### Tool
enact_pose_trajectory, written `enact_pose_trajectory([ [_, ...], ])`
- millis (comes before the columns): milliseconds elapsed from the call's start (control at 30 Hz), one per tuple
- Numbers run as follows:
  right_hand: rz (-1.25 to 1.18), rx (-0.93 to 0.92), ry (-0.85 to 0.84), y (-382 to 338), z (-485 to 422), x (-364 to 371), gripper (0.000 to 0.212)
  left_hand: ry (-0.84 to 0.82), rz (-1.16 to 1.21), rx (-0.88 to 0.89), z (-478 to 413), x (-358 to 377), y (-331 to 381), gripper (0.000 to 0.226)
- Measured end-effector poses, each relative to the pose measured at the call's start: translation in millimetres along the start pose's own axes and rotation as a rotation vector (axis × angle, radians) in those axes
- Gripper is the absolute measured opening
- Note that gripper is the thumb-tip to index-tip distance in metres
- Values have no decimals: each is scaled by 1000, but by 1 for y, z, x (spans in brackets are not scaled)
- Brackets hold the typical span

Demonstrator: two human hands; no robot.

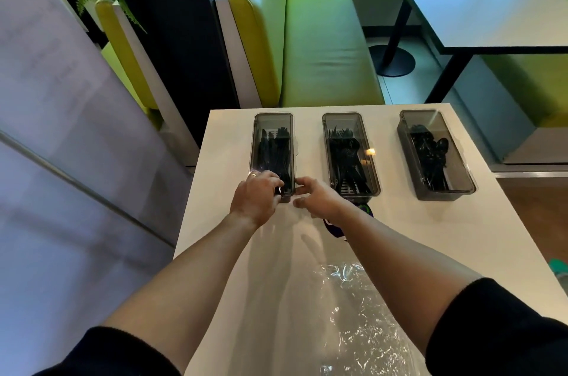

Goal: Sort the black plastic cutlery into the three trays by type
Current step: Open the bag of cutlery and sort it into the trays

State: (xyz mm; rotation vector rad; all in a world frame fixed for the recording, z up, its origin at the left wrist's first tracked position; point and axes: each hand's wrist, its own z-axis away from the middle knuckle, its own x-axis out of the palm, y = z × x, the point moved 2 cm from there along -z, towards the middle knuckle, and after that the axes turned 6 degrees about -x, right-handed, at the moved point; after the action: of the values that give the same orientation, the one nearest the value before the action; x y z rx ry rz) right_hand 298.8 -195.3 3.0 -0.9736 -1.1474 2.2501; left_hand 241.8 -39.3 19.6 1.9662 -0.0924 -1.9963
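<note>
Three smoky clear trays stand in a row at the far side of the white table [461,231]. The left tray [255,142], the middle tray [368,166] and the right tray [461,166] each hold a pile of black plastic cutlery. My left hand [256,195] grips the near end of the left tray, fingers curled over its rim. My right hand [316,195] is at the same tray's near right corner, fingers bent toward it; whether it touches the tray is unclear.
Crumpled clear plastic wrap [362,314] lies on the table close to me. A dark round sticker [335,226] shows under my right wrist. Beyond the table are a yellow-green bench [322,46], another table [479,0] and a glass partition [61,129] at left.
</note>
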Motion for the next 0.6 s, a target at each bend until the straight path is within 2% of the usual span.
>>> enact_pose_trajectory([
  [133, 34, -28, 4, -2, 12, -6, 66, -83, -7, -6, 4, -4, 3, 41],
  [200, 32, -64, 25, -5, 24, -11, 63, -105, 12, -3, 10, -6, 7, 36],
  [333, 62, -140, 119, -11, 55, -29, 49, -73, 223, -32, 25, -10, 22, 23],
  [433, 85, -138, 137, -5, 79, -44, 42, -94, 327, -53, 39, -8, 33, 24],
  [533, 211, -98, 133, 13, 105, -61, 38, -230, 430, -72, 60, 0, 51, 32],
  [600, 318, -57, 115, 28, 120, -72, 35, -331, 426, -66, 76, 7, 71, 45],
])
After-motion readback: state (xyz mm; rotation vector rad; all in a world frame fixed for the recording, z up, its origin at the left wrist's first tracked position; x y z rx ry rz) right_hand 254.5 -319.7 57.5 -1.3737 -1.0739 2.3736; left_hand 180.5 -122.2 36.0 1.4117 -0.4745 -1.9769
